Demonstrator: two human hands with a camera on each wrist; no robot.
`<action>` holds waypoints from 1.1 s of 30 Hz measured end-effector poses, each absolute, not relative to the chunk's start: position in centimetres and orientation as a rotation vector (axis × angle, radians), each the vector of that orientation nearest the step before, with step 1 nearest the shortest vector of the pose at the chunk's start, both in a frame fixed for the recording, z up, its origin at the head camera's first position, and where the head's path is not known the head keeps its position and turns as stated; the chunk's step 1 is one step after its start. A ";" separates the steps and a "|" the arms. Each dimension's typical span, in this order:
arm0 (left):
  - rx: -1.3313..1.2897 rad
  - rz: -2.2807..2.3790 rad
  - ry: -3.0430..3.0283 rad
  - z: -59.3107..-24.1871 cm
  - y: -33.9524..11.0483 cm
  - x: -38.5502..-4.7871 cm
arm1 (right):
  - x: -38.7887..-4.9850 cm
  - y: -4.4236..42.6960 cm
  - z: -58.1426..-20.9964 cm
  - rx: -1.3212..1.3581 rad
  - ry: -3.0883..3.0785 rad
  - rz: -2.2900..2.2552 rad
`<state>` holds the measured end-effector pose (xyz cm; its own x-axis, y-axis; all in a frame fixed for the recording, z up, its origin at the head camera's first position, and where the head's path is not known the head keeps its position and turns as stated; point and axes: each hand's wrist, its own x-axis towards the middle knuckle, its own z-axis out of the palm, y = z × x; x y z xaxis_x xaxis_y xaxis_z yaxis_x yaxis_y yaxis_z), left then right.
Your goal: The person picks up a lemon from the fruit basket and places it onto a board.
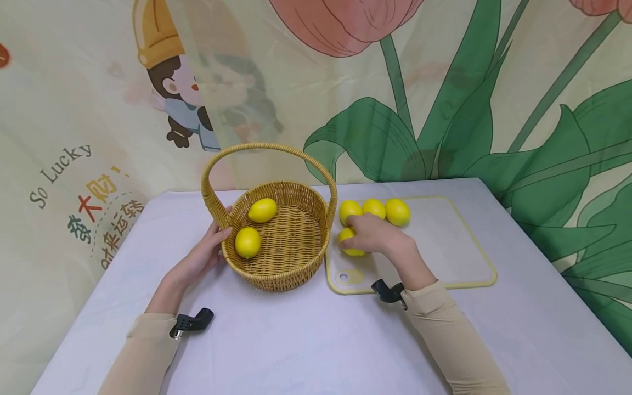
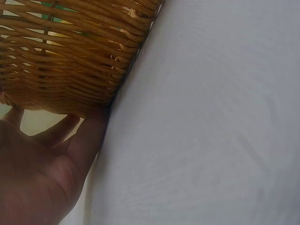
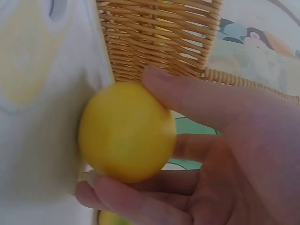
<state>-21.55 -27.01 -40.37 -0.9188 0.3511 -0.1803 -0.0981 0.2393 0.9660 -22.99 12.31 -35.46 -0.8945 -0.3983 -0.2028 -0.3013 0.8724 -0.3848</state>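
Note:
A wicker basket (image 1: 276, 282) with a tall arched handle stands on the table, two yellow lemons (image 1: 247, 243) lying at its left inside. My left hand (image 1: 199, 260) touches the basket's outer left side near the foot of the handle; in the left wrist view its fingers (image 2: 89, 136) reach out against the woven wall, low by the table. Over the cutting board, my right hand (image 1: 377, 235) holds a lemon (image 3: 126, 133) between thumb and fingers. Just behind that hand, three more lemons (image 1: 397, 212) sit in a row along the board's far edge.
The pale cutting board (image 1: 444, 247), edged in yellow, lies right of the basket with its hole at the near left corner. A white cloth covers the table (image 1: 296, 345). A printed curtain (image 1: 365, 82) with tulips hangs behind the table's far edge.

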 end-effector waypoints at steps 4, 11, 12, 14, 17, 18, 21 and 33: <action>0.233 1.722 2.164 -40.3 -27.0 -21.6 | -23.1 12.0 -35.6 -0.523 2.821 -0.472; 0.233 1.721 2.163 -40.3 -26.9 -21.6 | -23.0 11.8 -35.6 -0.527 2.841 -0.448; 0.232 1.720 2.164 -40.3 -26.9 -21.6 | -23.0 11.9 -35.6 -0.529 2.837 -0.451; 0.230 1.721 2.162 -40.3 -26.9 -21.6 | -23.0 11.8 -35.6 -0.531 2.828 -0.454; 0.229 1.724 2.159 -40.4 -27.0 -21.6 | -23.0 11.8 -35.7 -0.531 2.822 -0.455; 0.228 1.723 2.160 -40.5 -27.0 -21.6 | -23.0 11.8 -35.7 -0.534 2.822 -0.453; 0.227 1.720 2.164 -40.5 -27.0 -21.5 | -23.0 11.8 -35.6 -0.544 2.822 -0.456; 0.242 1.727 2.169 -40.3 -27.0 -21.5 | -22.8 12.0 -35.1 -0.471 2.811 -0.447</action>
